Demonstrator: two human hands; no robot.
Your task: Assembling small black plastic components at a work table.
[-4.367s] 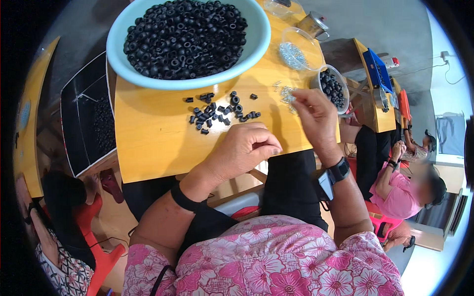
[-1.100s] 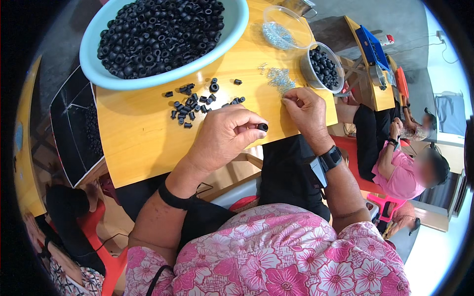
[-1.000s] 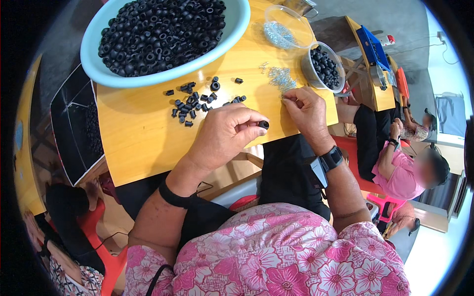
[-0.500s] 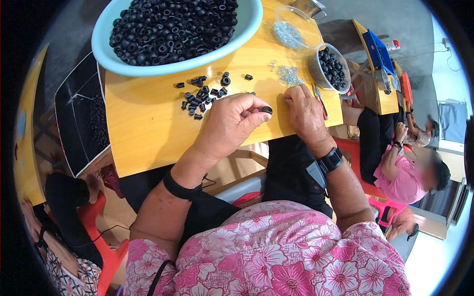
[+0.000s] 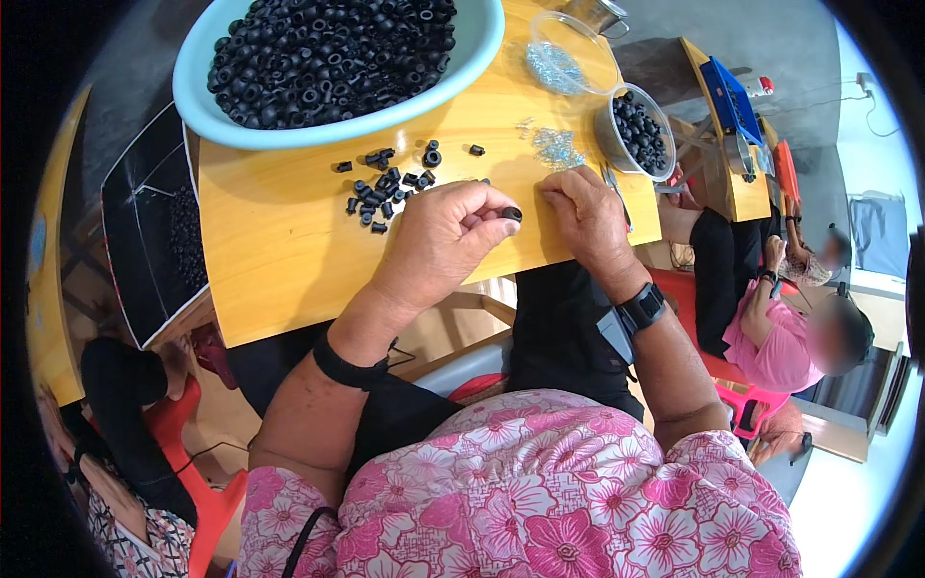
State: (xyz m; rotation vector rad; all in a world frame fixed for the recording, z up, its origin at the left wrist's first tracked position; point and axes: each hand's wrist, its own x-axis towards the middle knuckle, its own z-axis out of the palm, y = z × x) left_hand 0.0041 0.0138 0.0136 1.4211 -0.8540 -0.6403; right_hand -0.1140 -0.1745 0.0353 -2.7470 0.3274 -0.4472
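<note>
Between the thumb and forefinger of my left hand [image 5: 448,231] is a small black rubber cap [image 5: 512,214], its round opening showing. My right hand [image 5: 588,214] is closed in a pinch just in front of a pile of small clear bluish pieces [image 5: 559,149]; whatever its fingers hold is hidden. Several loose black rubber pieces [image 5: 381,193] lie on the yellow table [image 5: 279,260], beyond and to the left of my left hand. A clear round tub [image 5: 663,175] of black caps stands beyond my right hand.
A large light-blue basin [image 5: 318,142] heaped with black rubber parts fills the far left. A clear container [image 5: 607,67] with more clear pieces lies at the far right, near a metal cup [image 5: 602,14]. Pliers [image 5: 609,176] lie partly behind my right hand. People sit on both sides.
The whole view has shifted slightly left. My hands keep nearly the same pose, with the black cap still in the left fingers.
</note>
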